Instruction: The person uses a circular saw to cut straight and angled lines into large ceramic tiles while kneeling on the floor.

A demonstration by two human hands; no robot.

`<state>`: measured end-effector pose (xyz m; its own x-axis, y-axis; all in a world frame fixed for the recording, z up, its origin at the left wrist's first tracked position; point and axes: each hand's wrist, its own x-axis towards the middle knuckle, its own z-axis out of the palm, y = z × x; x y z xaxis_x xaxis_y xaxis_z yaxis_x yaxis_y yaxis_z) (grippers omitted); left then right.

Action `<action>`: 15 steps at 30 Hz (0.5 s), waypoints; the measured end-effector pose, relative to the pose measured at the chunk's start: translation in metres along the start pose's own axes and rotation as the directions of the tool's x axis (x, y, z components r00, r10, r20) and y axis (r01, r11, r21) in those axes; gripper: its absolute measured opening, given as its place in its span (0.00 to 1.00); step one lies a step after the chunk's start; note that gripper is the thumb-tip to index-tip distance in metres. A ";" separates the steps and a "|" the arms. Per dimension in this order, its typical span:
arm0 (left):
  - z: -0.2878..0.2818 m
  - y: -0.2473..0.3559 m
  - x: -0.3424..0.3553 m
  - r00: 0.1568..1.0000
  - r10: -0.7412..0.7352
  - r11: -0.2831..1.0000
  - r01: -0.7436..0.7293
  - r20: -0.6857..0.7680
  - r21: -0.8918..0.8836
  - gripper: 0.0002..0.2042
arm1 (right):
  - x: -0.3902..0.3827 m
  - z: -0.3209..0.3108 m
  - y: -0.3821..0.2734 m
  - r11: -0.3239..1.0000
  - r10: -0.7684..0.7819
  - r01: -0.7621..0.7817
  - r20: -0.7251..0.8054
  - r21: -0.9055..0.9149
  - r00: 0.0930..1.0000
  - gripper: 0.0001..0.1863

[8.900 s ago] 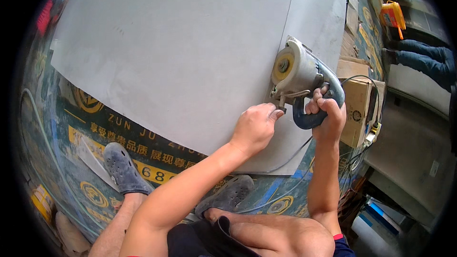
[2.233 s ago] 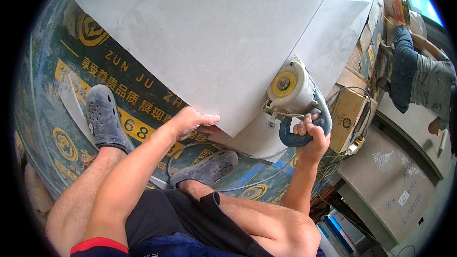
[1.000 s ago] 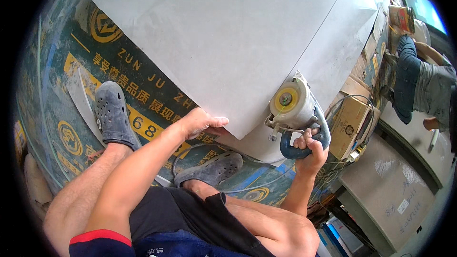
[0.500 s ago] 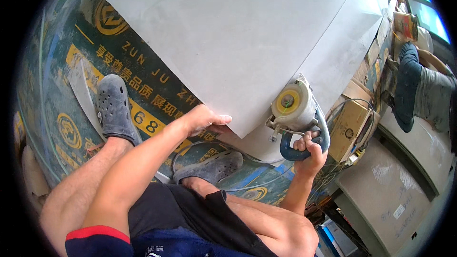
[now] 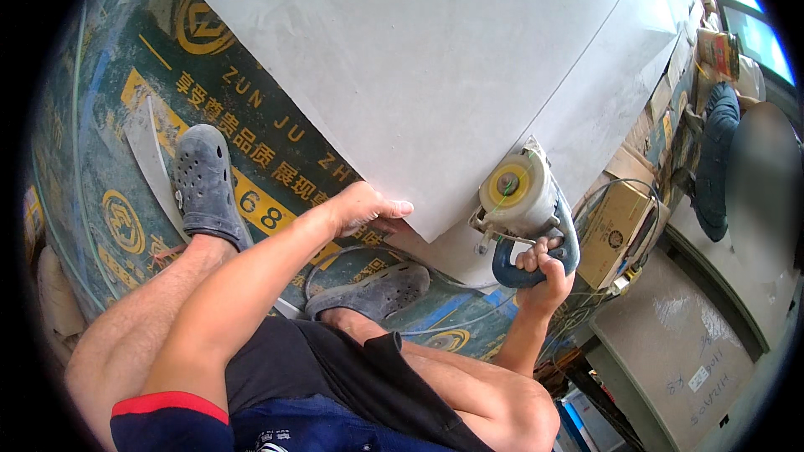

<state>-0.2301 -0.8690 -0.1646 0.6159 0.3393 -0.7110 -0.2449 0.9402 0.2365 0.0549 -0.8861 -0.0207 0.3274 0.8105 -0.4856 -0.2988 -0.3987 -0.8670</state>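
A large pale grey tile (image 5: 377, 67) lies in front of me, its near corner pointing toward my knees. My left hand (image 5: 368, 208) is closed on that corner, thumb on the upper face and fingers curled underneath, partly hidden. In my right hand (image 5: 544, 264) is a handheld tile saw (image 5: 517, 192), held by its dark blue loop handle. The saw rests at the tile's right side, its yellow disc hub facing up toward me. From its tip a thin dark line (image 5: 586, 46) runs away across the grey surface to the upper right. Whether the blade is spinning I cannot tell.
Green printed floor sheeting (image 5: 251, 109) spreads at left, under my grey clogs (image 5: 203, 180). A narrow offcut strip (image 5: 151, 151) lies beside the left clog. A cardboard box (image 5: 615, 234) and cables stand right of the saw. Another person (image 5: 716, 167) is at the far right, near stacked tan panels (image 5: 670, 351).
The view has shifted slightly. Both my hands keep their holds, and the saw stays almost in place against the tile. The other person at the right has changed posture.
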 end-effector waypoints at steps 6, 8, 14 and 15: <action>-0.001 -0.002 0.002 1.000 -0.003 1.000 0.003 0.004 -0.003 0.23 | -0.002 0.003 0.000 1.000 -0.006 0.005 -0.019 -0.013 1.000 0.16; 0.000 -0.001 0.001 1.000 0.013 1.000 -0.013 0.002 0.010 0.23 | -0.002 0.003 0.000 1.000 -0.007 0.007 -0.017 -0.019 1.000 0.16; 0.002 0.000 0.000 0.999 0.038 0.999 -0.038 0.003 0.009 0.23 | -0.004 0.001 0.002 1.000 -0.009 0.009 -0.013 -0.027 1.000 0.15; 0.001 0.000 0.000 0.999 0.032 0.999 -0.032 -0.003 0.015 0.23 | -0.005 0.001 0.002 1.000 -0.007 0.007 -0.017 -0.025 1.000 0.15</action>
<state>-0.2288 -0.8693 -0.1638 0.6052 0.3690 -0.7054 -0.2532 0.9293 0.2688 0.0515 -0.8901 -0.0202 0.3448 0.8059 -0.4813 -0.2738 -0.4041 -0.8728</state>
